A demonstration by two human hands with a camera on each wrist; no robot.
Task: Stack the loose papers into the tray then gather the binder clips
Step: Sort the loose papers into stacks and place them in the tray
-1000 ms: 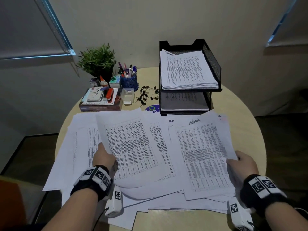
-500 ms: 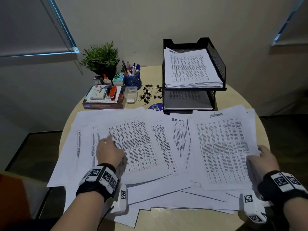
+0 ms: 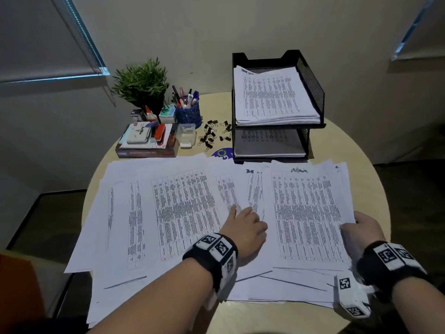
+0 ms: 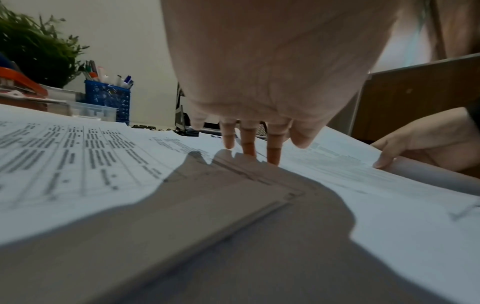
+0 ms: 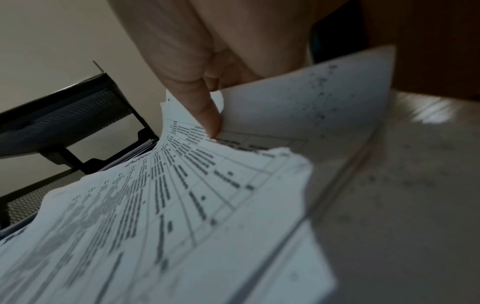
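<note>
Printed loose papers (image 3: 183, 208) lie spread over the round table (image 3: 370, 179). On their right side lies a squared-up stack (image 3: 305, 213) headed with handwriting. My left hand (image 3: 245, 220) stands on straight fingertips (image 4: 249, 152) at this stack's left edge, touching the sheets. My right hand (image 3: 358, 227) pinches the stack's right edge, thumb (image 5: 205, 111) on top and fingers under the lifted sheets. The black two-tier mesh tray (image 3: 310, 88) stands behind, with papers in both tiers. Several black binder clips (image 3: 213, 136) lie scattered left of the tray.
At the back left are a potted plant (image 3: 142, 85), a blue pen cup (image 3: 187, 112), a small clear box (image 3: 186, 136) and a book (image 3: 147, 153) topped with a red stapler (image 3: 160, 133). Papers overhang the table's left and front edges.
My left hand left the left-hand sheets and moved right to the stack's left edge. My right hand slid the stack rightward and keeps its hold on the right edge.
</note>
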